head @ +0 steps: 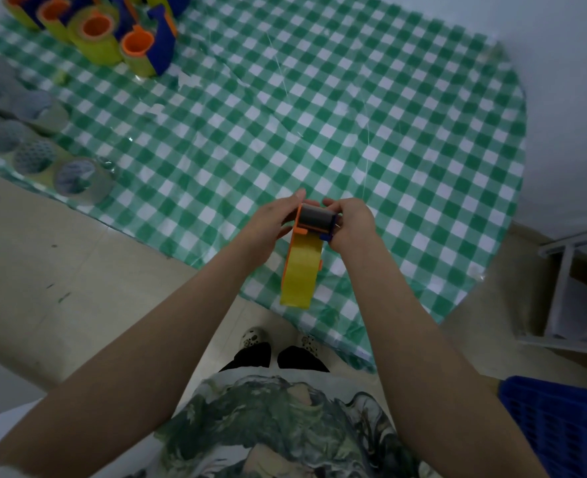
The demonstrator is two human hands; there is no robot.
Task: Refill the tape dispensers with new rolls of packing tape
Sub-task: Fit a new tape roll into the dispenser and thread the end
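An orange and blue tape dispenser (314, 222) with a yellow tape roll (300, 274) on it is held above the near edge of the table. My left hand (271, 224) grips its orange left side. My right hand (352, 224) grips its blue right side by the dark roller. Several loaded dispensers (112, 32) with yellow tape stand at the far left of the table. Several clear tape rolls (78, 181) lie in rows along the left edge.
A green and white checked cloth (371, 132) covers the round table. A blue crate (561, 422) sits at the lower right on the floor. A white metal frame (568, 291) stands at the right. My feet are below the table edge.
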